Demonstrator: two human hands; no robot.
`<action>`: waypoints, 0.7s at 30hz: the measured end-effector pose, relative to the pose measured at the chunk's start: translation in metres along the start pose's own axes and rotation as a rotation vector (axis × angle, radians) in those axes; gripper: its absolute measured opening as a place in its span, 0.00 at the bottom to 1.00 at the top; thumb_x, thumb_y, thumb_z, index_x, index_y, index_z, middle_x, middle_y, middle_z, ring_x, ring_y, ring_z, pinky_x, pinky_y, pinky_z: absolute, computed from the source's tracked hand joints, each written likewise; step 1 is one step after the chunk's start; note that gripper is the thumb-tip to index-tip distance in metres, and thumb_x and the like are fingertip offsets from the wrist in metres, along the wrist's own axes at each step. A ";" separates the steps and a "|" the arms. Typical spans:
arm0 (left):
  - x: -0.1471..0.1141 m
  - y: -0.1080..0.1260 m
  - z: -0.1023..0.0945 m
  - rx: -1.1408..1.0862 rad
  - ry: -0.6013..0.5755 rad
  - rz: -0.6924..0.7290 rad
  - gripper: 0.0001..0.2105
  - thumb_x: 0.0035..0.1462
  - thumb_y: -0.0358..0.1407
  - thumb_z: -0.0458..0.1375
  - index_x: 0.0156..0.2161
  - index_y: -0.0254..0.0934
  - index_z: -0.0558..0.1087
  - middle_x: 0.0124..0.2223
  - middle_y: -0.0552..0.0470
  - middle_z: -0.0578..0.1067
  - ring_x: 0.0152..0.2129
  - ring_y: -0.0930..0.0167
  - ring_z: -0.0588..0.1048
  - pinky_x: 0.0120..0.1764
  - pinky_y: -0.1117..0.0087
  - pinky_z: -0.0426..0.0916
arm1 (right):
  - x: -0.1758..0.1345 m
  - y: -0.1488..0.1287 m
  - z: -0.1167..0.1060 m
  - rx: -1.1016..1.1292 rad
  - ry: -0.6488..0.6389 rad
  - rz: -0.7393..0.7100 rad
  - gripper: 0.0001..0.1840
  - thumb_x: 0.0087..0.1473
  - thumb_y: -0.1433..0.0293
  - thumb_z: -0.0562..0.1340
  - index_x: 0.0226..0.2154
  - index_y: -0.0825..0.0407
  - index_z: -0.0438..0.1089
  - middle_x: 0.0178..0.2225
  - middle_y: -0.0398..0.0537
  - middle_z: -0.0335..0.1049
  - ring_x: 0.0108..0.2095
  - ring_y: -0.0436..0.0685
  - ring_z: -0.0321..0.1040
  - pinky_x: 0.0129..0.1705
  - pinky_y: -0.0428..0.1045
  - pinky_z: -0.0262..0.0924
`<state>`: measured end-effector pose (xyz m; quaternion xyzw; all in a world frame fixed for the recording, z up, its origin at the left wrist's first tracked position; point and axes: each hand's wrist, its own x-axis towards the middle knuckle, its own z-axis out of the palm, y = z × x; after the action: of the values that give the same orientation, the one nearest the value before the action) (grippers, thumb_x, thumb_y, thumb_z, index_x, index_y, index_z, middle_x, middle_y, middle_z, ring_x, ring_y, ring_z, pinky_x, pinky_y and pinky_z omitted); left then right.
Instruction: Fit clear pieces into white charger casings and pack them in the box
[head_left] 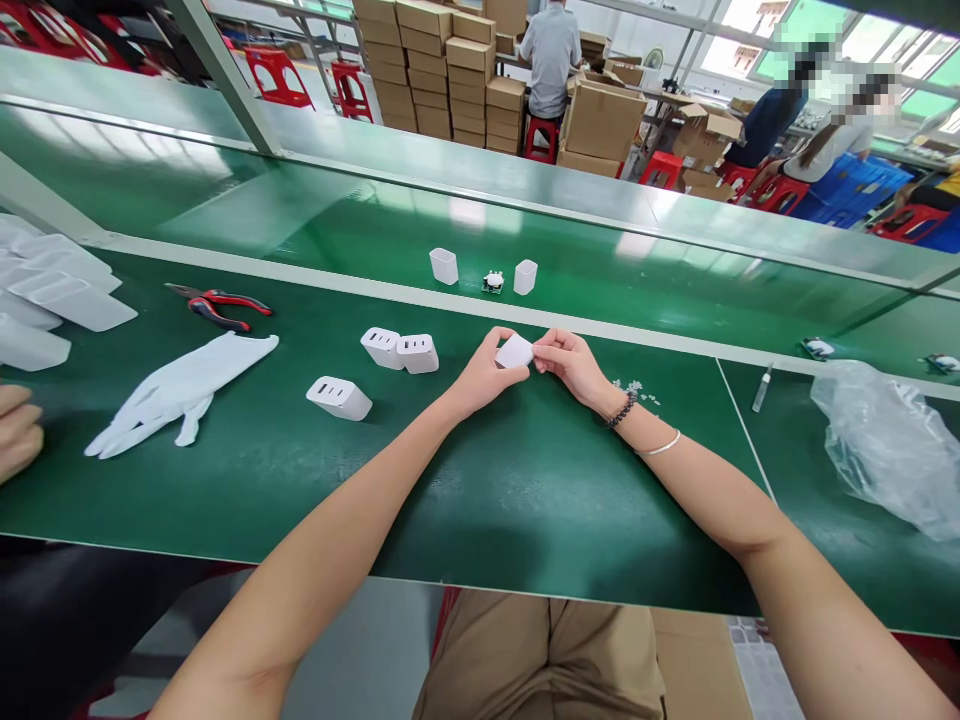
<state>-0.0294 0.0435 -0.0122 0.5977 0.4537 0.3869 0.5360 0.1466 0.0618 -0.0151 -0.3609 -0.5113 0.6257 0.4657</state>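
hands (pixel 482 377) partly closed, left hand (pixel 482 377) gripping white casing (pixel 514 351), right hand (pixel 574 364) pinching its corner

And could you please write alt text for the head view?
A left hand holds a white piece, the right hand at its edge, over a green bench. On the left are three ported blocks, a glove and pliers; rightward, a plastic bag.

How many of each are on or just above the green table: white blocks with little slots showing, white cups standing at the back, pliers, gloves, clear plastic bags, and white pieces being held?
Slotted white blocks: 3
White cups: 2
Pliers: 1
Glove: 1
Clear plastic bag: 1
Held white piece: 1
Total: 9
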 end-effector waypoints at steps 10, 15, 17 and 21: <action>-0.001 -0.002 0.003 0.059 0.047 0.021 0.21 0.45 0.33 0.60 0.46 0.39 0.62 0.30 0.59 0.67 0.23 0.77 0.63 0.27 0.74 0.55 | 0.000 0.002 0.005 -0.072 0.042 -0.030 0.15 0.44 0.64 0.70 0.23 0.51 0.64 0.19 0.39 0.66 0.23 0.49 0.60 0.29 0.47 0.55; -0.001 -0.001 0.002 0.058 0.032 0.011 0.21 0.44 0.33 0.60 0.45 0.39 0.62 0.29 0.59 0.67 0.23 0.76 0.64 0.27 0.74 0.56 | 0.001 0.004 0.004 -0.057 0.033 -0.034 0.15 0.44 0.63 0.70 0.22 0.51 0.63 0.19 0.39 0.67 0.22 0.48 0.60 0.29 0.46 0.56; -0.001 -0.001 0.001 0.054 0.021 0.004 0.21 0.44 0.33 0.60 0.46 0.38 0.62 0.29 0.59 0.67 0.23 0.76 0.63 0.27 0.74 0.55 | 0.001 0.004 0.004 -0.037 0.022 -0.035 0.16 0.44 0.63 0.71 0.22 0.51 0.64 0.19 0.39 0.67 0.22 0.48 0.60 0.29 0.46 0.56; 0.000 -0.001 0.001 0.037 0.008 -0.004 0.21 0.45 0.33 0.60 0.46 0.38 0.63 0.29 0.59 0.67 0.22 0.77 0.62 0.26 0.74 0.54 | 0.000 0.004 0.003 -0.025 0.011 -0.028 0.16 0.43 0.63 0.71 0.23 0.51 0.65 0.19 0.39 0.68 0.22 0.48 0.61 0.30 0.46 0.56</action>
<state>-0.0289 0.0428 -0.0131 0.6051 0.4639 0.3798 0.5239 0.1434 0.0607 -0.0184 -0.3627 -0.5216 0.6106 0.4727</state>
